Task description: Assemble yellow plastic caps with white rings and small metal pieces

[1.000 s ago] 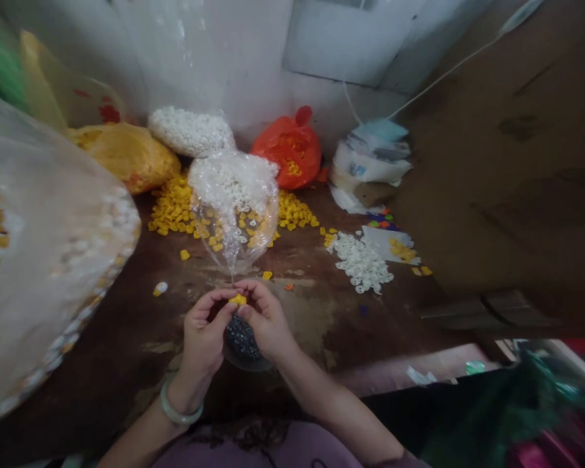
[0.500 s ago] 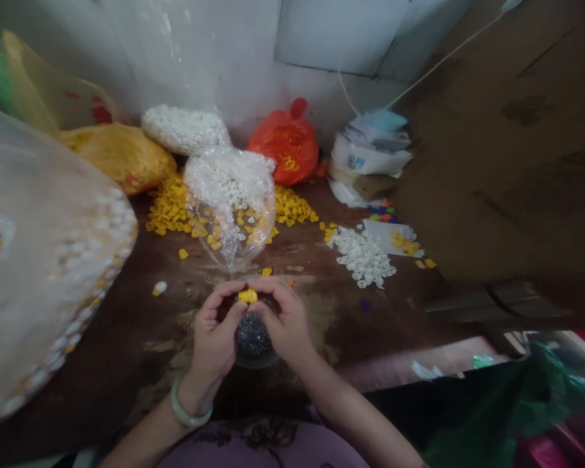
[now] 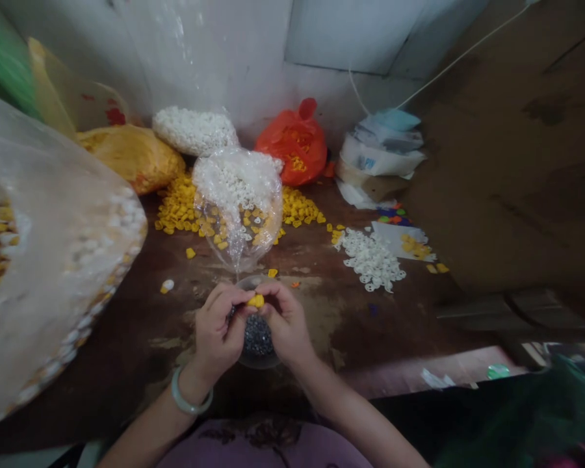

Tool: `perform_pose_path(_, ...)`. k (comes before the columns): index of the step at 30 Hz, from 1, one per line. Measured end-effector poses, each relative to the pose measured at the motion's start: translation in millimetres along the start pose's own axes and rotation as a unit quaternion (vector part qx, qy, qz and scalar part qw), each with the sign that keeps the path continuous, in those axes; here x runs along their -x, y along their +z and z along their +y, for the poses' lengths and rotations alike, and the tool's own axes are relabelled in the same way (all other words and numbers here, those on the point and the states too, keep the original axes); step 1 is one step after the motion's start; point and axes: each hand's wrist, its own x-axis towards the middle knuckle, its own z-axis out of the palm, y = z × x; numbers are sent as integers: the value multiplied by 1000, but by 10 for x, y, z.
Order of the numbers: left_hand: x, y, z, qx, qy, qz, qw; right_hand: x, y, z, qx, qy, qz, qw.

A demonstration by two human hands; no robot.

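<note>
A small yellow plastic piece [image 3: 256, 301] is pinched between the fingertips of both hands. My left hand [image 3: 223, 325] grips it from the left, thumb and forefinger closed. From the other side my right hand [image 3: 285, 323] holds it the same way. Below the fingers stands a clear round bowl [image 3: 260, 363] with small dark shiny bits [image 3: 258, 337] in it; my hands partly cover it. Just beyond the bowl lies a loose yellow piece [image 3: 272, 273]. To the left sits a small white-and-yellow piece [image 3: 166, 286].
A big clear bag [image 3: 78, 273] of white and yellow pieces fills the left. Behind are a yellow pile [image 3: 178, 205], a clear bag [image 3: 238, 188] of white pieces, and a red bag [image 3: 292, 143]. White pieces [image 3: 373, 260] lie right, near a brown board [image 3: 507, 182].
The view has shifted slightly, so the surroundings appear further right. My fingers have turned the yellow piece a little, and more of the bowl's far rim shows.
</note>
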Motion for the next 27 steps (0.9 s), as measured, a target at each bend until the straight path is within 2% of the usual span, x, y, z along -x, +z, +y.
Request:
perform_pose_path(3, 11, 10, -51, 53, -91, -6, 994, -82, -247, 40, 63, 3, -58, 996)
perform_pose_path(5, 27, -2, -110, 118, -199, 12, 973, -201, -614, 48, 219, -4, -59, 974)
perform_pose_path(6, 37, -13, -145, 155, -254, 28, 954, -271, -847, 45, 330, -8, -28, 944)
perform_pose_path(7, 48, -26, -179, 191, -304, 45, 932, -341, -1095, 38, 468, -6, 12, 884)
perform_pose_path(8, 59, -39, -211, 224, -344, 61, 910, -407, -1344, 29, 515, 2, 47, 856)
perform_pose_path(10, 80, -56, -251, 271, -398, 81, 873, -521, -1785, 17, 564, 13, 87, 821)
perform_pose_path(11, 89, -57, -255, 285, -415, 86, 860, -568, -1956, 20, 575, 17, 91, 813)
perform_pose_path(14, 109, -24, -219, 296, -438, 80, 845, -684, -2241, 65, 584, 24, 73, 808)
perform_pose_path(16, 118, 19, -176, 282, -435, 61, 853, -743, -2269, 101, 574, 23, 61, 816)
perform_pose_path(18, 123, 66, -137, 262, -427, 38, 865, -772, -2199, 121, 554, 17, 55, 831)
perform_pose_path(20, 127, 111, -105, 248, -417, 14, 874, -745, -2032, 120, 521, 6, 39, 853)
perform_pose_path(22, 127, 150, -74, 242, -411, -10, 879, -648, -1763, 99, 476, -3, -3, 879)
perform_pose_path(24, 123, 180, -41, 247, -410, -28, 878, -495, -1417, 59, 367, 12, -70, 928)
perform_pose_path(25, 120, 190, -25, 251, -407, -34, 877, -409, -1233, 30, 244, 40, -109, 963)
perform_pose_path(26, 117, 195, -9, 256, -402, -37, 878, -325, -1053, -2, 122, 76, -137, 980)
perform_pose_path(27, 112, 194, 6, 260, -391, -40, 882, -248, -885, -36, 28, 110, -156, 981)
